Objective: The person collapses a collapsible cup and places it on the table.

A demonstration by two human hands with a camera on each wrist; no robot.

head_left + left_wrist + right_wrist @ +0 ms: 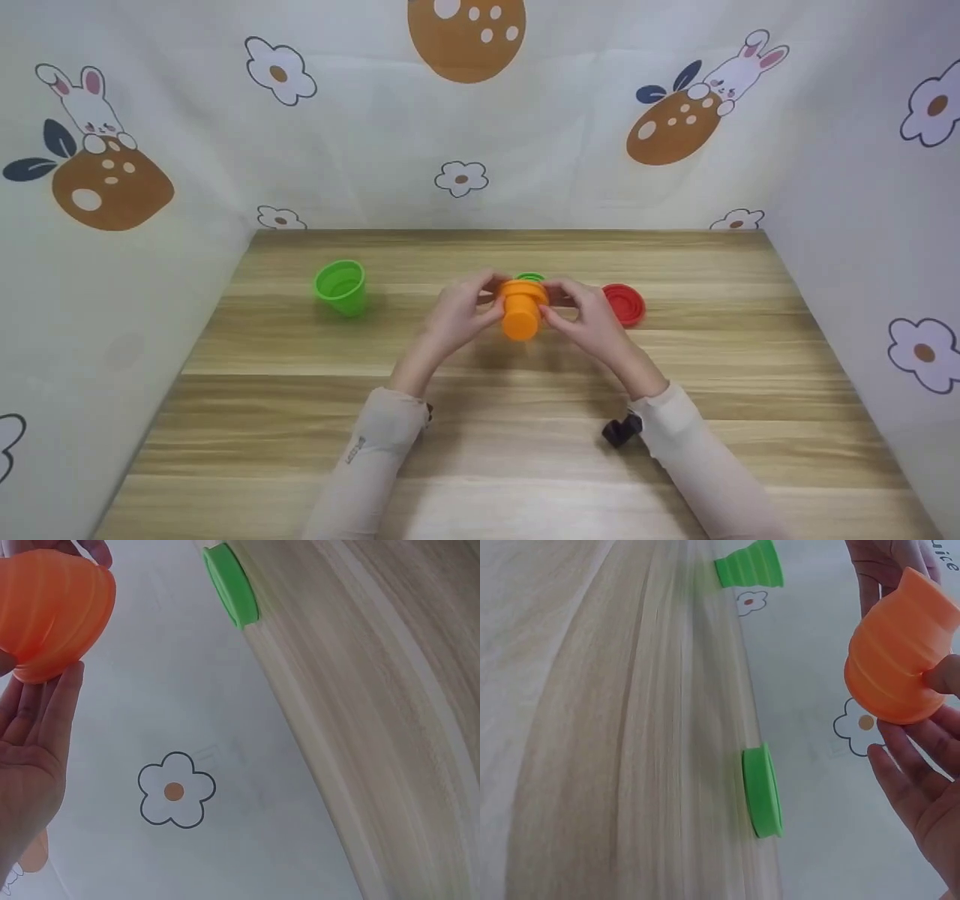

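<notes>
Both hands hold an orange collapsible cup [520, 321] up over the table, its base tilted toward the head camera. My left hand [459, 311] grips one side of the cup between thumb and fingers. From the other side, my right hand [592, 319] pinches it the same way. The ribbed orange wall shows partly extended in the right wrist view [896, 652]. Just behind the orange cup in the head view lies a flattened green cup [531, 277], partly hidden by it. A flattened red cup [624, 304] lies beside the right hand.
On the left side of the wooden table [480, 450] a green cup [341, 289] stands upright and extended. A patterned cloth [360, 135] hangs behind the table and along both sides. A black strap mount [622, 430] sits at the right wrist.
</notes>
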